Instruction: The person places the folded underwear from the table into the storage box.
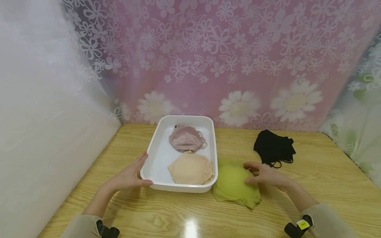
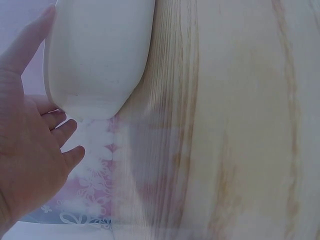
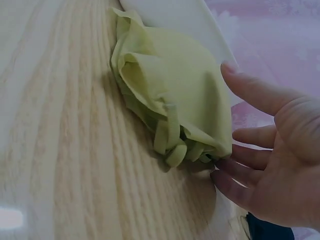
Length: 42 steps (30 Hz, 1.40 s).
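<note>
A folded yellow-green bra (image 1: 235, 181) lies on the table against the white tray's right side, its domed cup uppermost. Loops of its strap (image 3: 172, 135) show in the right wrist view. My right hand (image 1: 266, 175) is at the bra's right edge, with thumb and fingers spread apart. Around the front left corner of the white tray (image 1: 178, 188) rests my left hand (image 1: 128, 177), thumb at the front and fingers along the side. Inside the tray, a folded mauve satin bra (image 1: 186, 138) sits behind a folded beige bra (image 1: 190, 168).
A black folded garment with thin straps (image 1: 272, 147) lies at the back right of the wooden table (image 1: 154, 218). Behind the table hangs a pink flowered curtain (image 1: 196, 66). A white sheet (image 1: 53, 115) closes off the left side.
</note>
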{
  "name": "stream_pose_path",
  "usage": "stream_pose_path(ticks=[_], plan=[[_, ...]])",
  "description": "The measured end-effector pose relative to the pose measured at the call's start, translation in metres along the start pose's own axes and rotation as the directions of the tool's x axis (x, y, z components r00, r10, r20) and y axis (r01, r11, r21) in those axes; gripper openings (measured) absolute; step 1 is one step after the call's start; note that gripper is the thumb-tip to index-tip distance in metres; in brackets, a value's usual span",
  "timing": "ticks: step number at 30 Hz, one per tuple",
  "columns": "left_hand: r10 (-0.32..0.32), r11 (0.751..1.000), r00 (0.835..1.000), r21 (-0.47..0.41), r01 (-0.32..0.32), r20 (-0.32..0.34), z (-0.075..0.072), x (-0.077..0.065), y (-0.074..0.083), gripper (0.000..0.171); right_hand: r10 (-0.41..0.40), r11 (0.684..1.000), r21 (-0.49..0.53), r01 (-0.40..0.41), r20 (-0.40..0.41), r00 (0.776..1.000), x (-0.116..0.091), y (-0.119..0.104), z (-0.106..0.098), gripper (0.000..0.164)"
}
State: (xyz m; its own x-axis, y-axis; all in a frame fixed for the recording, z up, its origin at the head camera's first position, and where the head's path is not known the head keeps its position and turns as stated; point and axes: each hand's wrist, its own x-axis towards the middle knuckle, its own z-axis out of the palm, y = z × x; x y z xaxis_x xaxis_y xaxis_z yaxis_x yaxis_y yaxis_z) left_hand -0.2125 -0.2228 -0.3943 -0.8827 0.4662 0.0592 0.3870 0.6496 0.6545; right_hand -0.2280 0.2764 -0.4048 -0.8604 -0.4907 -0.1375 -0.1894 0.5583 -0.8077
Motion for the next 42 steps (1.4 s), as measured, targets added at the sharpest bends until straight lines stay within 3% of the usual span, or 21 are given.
stream_pose_path(ticks=[12,19,22,30,42], plan=[[0.007,1.0,1.0,0.0,-0.007,-0.003,0.001,0.0,-0.003,0.106,-0.025,1.0,-0.017,0.024,-0.053,0.998,0.008,-0.001,0.015,0.08],[0.004,1.0,1.0,0.003,-0.004,-0.005,0.0,0.0,-0.004,0.107,-0.001,0.984,-0.177,-0.023,-0.133,0.991,0.014,-0.011,0.024,0.078],[0.004,1.0,1.0,0.0,-0.004,-0.005,0.0,0.0,-0.004,0.107,0.026,0.978,-0.201,-0.056,-0.151,0.988,0.016,-0.014,0.026,0.076],[0.006,1.0,1.0,0.005,-0.006,0.0,0.001,0.0,-0.003,0.108,0.035,0.996,-0.074,-0.046,-0.143,0.989,0.012,-0.01,0.023,0.065],[0.005,1.0,1.0,-0.008,-0.005,0.006,0.0,0.001,-0.002,0.108,0.039,0.998,0.058,-0.026,-0.237,0.971,-0.002,-0.015,0.004,0.055]])
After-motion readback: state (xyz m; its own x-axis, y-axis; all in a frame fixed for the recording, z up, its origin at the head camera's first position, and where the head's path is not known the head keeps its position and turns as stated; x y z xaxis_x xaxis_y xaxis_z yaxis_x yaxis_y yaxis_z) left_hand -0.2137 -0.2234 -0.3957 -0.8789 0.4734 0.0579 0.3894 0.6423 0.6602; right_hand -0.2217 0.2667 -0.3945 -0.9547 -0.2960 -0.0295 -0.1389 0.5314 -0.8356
